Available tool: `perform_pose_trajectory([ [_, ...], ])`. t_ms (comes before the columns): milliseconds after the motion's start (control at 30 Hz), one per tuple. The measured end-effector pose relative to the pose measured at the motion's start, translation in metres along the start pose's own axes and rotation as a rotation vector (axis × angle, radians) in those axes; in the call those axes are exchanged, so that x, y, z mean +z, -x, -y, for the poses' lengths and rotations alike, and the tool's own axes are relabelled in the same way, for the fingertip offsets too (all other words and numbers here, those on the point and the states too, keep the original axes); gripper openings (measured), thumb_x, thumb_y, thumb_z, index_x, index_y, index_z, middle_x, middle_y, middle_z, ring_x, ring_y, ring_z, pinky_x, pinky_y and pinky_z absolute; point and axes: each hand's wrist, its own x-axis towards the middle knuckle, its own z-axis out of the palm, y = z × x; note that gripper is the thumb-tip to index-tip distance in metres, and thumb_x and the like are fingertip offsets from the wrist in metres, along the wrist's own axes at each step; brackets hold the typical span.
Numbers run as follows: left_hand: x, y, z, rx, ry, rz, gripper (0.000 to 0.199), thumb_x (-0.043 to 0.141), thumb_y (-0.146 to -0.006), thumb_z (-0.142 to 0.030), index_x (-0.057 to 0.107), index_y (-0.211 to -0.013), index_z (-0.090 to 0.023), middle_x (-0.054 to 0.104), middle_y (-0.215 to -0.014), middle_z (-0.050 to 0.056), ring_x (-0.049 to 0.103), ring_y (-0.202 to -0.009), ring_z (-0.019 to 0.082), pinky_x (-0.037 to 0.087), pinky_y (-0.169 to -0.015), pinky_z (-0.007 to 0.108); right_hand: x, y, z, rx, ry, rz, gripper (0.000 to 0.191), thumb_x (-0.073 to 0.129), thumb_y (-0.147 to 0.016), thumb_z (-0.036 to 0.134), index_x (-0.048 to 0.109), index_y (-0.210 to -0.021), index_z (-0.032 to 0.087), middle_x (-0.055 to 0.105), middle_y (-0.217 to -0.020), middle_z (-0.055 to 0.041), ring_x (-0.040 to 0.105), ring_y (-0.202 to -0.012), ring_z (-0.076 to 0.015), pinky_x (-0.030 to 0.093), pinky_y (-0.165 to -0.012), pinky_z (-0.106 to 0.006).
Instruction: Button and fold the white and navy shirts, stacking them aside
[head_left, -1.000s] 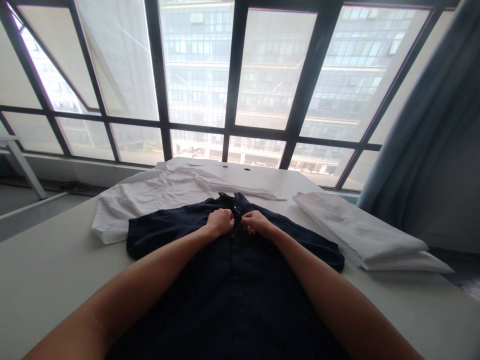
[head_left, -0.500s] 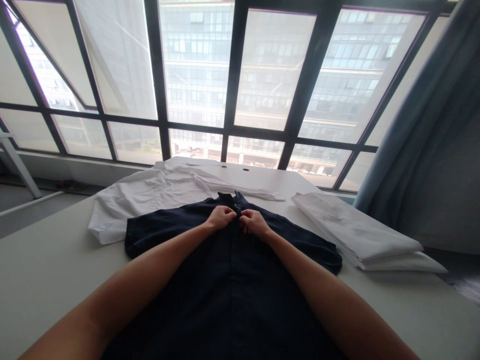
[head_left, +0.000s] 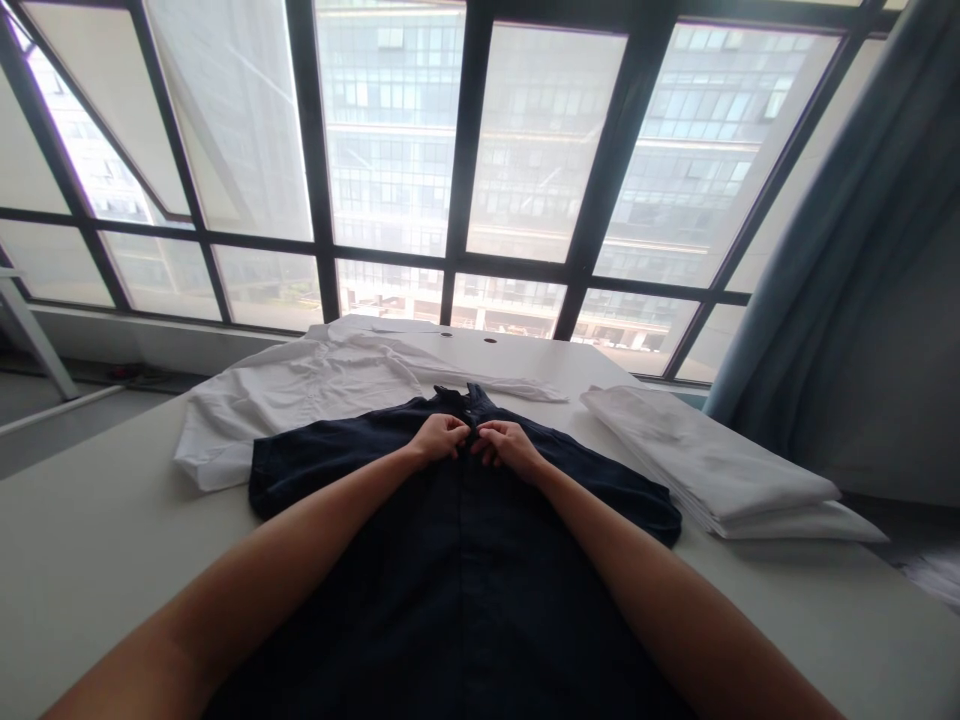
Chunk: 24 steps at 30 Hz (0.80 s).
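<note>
A dark navy short-sleeved shirt [head_left: 457, 560] lies spread face up on the white table [head_left: 112, 540], its collar [head_left: 451, 397] pointing at the window. Just below the collar, my left hand [head_left: 441, 438] pinches one edge of the front opening. Facing it, my right hand [head_left: 508, 446] pinches the other edge, the fingertips of both hands almost touching. Any button between the fingers is too small and covered to make out. Both forearms reach across the shirt's body.
A rumpled white garment [head_left: 300, 385] lies at the back left, partly beneath the navy sleeve. Folded white cloth [head_left: 712, 460] is stacked on the right. Beyond the table stand tall dark-framed windows [head_left: 457, 200], with a blue-grey curtain [head_left: 817, 250] at the right.
My fingertips have come slightly closer together at the shirt's front opening. The collar's left side sits a little lower. The view has shifted slightly.
</note>
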Motion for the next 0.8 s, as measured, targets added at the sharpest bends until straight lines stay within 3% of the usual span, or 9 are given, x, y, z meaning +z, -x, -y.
perform_pose_trajectory([
  [233,-0.001,0.005,-0.005,-0.007,0.045,0.064,0.016,0.056,-0.087,-0.014,0.063,-0.073,-0.011,0.061,-0.061,-0.002,0.054,-0.045,0.005,0.039,-0.046,0.015,0.002,-0.006,-0.005,-0.035,0.106,-0.021,0.004,0.061,-0.082,0.013,0.058,-0.084,0.014,0.066,-0.063,0.0024,0.056,-0.041,-0.0065,0.036,-0.036,-0.014],
  [467,-0.002,0.006,-0.008,-0.074,0.041,0.072,0.028,0.058,-0.088,-0.033,0.065,-0.073,-0.01,0.064,-0.065,0.001,0.052,-0.044,0.006,0.029,-0.04,0.017,0.009,-0.005,-0.011,-0.142,0.226,-0.129,0.005,0.062,-0.08,0.017,0.058,-0.078,0.015,0.065,-0.062,0.0008,0.057,-0.042,-0.0089,0.041,-0.037,-0.017],
  [600,0.0,0.004,-0.005,-0.027,0.026,0.035,0.03,0.069,-0.079,-0.039,0.068,-0.07,-0.01,0.057,-0.057,-0.002,0.047,-0.043,0.006,0.033,-0.044,0.019,0.011,-0.004,-0.015,-0.24,0.281,-0.175,0.006,0.064,-0.078,0.02,0.06,-0.078,0.015,0.066,-0.063,-0.0005,0.057,-0.044,-0.0101,0.042,-0.039,-0.018],
  [800,0.0,0.002,-0.002,-0.008,0.03,0.019,0.024,0.067,-0.079,-0.031,0.063,-0.065,-0.012,0.05,-0.051,-0.005,0.041,-0.04,0.006,0.029,-0.042,0.02,0.007,-0.005,-0.014,-0.226,0.227,-0.091,0.007,0.062,-0.08,0.022,0.062,-0.079,0.015,0.067,-0.064,-0.0016,0.058,-0.044,-0.011,0.043,-0.04,-0.019],
])
